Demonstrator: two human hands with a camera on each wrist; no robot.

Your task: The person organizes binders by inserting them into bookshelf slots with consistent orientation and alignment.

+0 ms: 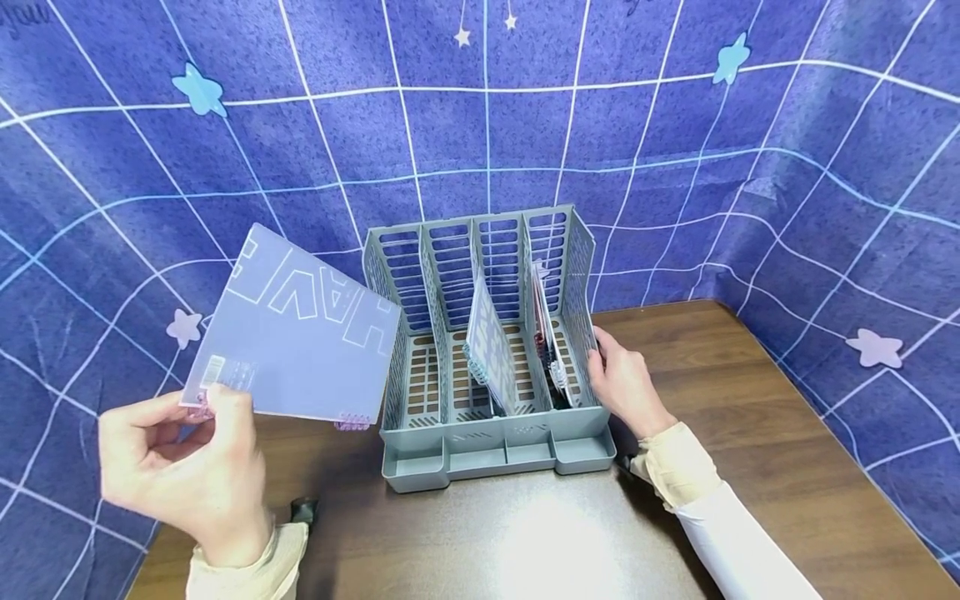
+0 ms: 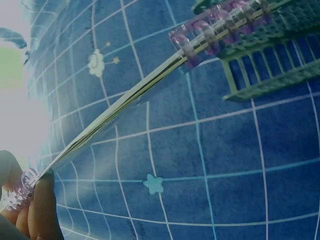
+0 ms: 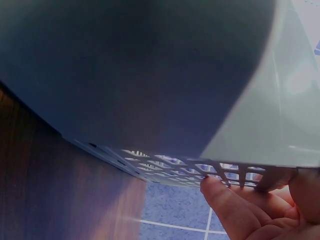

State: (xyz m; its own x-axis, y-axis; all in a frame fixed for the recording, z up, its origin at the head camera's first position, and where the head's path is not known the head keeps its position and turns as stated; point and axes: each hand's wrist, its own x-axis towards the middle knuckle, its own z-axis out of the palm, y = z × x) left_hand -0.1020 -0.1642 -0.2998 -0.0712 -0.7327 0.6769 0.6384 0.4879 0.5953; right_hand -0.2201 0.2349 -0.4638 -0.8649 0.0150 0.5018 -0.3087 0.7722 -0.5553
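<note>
My left hand (image 1: 187, 462) pinches a lilac spiral notebook (image 1: 300, 333) by one corner, between thumb and fingers. The notebook is raised and tilted, left of a grey-green desk file organizer (image 1: 491, 446). Pale outlined letters and a barcode label show on its cover; in the left wrist view its edge and purple coil (image 2: 220, 32) are seen. With fingers along the lattice outside and thumb at the front edge, my right hand (image 1: 626, 379) grips the organizer's right side wall (image 3: 190, 172). A notebook with a teal coil (image 1: 491, 350) leans in the third slot.
More thin notebooks (image 1: 551, 342) stand in the rightmost slot. Shallow trays run along the organizer's front. It sits on a brown wooden table (image 1: 420, 550), backed by a blue gridded cloth (image 1: 525, 125) with stars. Small dark objects show beside both wrists.
</note>
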